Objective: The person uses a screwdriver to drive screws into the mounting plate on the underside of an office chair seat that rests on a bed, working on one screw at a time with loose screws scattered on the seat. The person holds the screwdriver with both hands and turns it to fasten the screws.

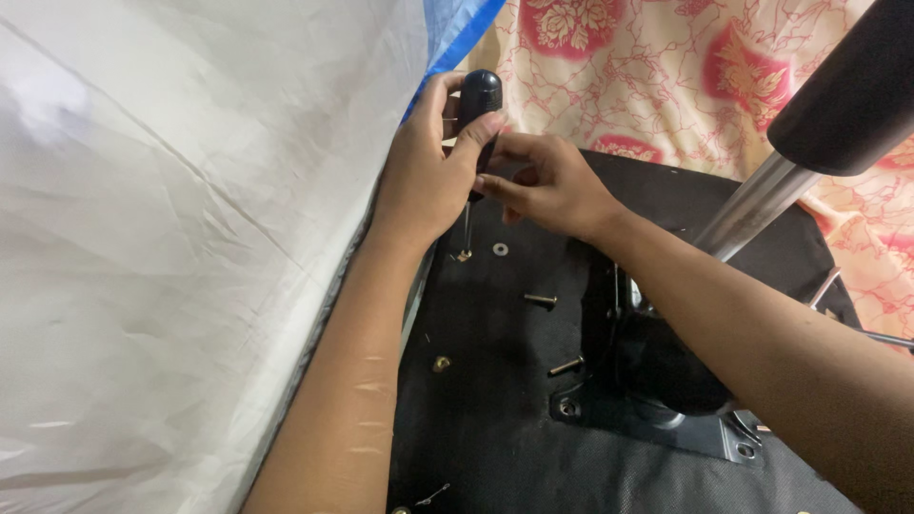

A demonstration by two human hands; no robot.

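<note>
A screwdriver with a black handle [480, 100] stands upright, its thin shaft running down to a brass screw [463, 255] in the black fabric underside of a chair seat [495, 419]. My left hand [424, 171] wraps the handle from the left. My right hand [552, 186] reaches in from the right, fingertips pinching the lower handle where the shaft begins. A small washer [500, 249] lies just right of the screw.
Two loose bolts [541, 299] [566, 365] lie on the seat underside, and another screw [441, 363] sits near its left edge. A black metal mounting plate [666, 414] carries a silver gas cylinder [752, 205]. White plastic sheeting [171, 238] fills the left; a floral cloth [666, 67] lies behind.
</note>
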